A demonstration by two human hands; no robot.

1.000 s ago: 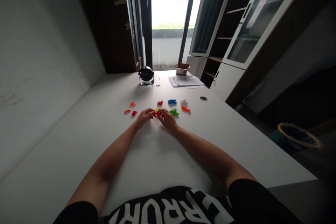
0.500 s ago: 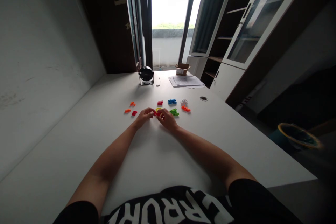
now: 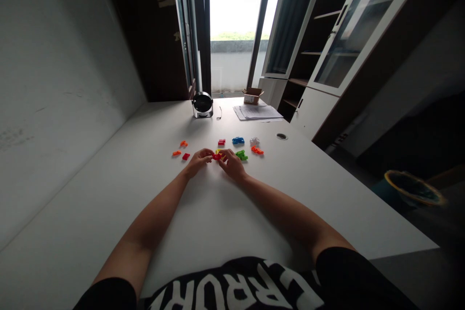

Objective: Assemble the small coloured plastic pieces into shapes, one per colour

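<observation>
Red interlocking plastic piece is sitting pinched between the curled left hand and right hand, low over the white bench; a slipping grip is the risk, possibly knocking it into the green plastic piece just beside.

The left hand and right hand meet at the fingertips on a small red plastic piece, with a bit of yellow showing just behind it. More plastic pieces lie on the white counter: a green piece just beside the right hand, an orange piece, a blue piece, a white piece, and a dark red piece left of the left hand.
</observation>
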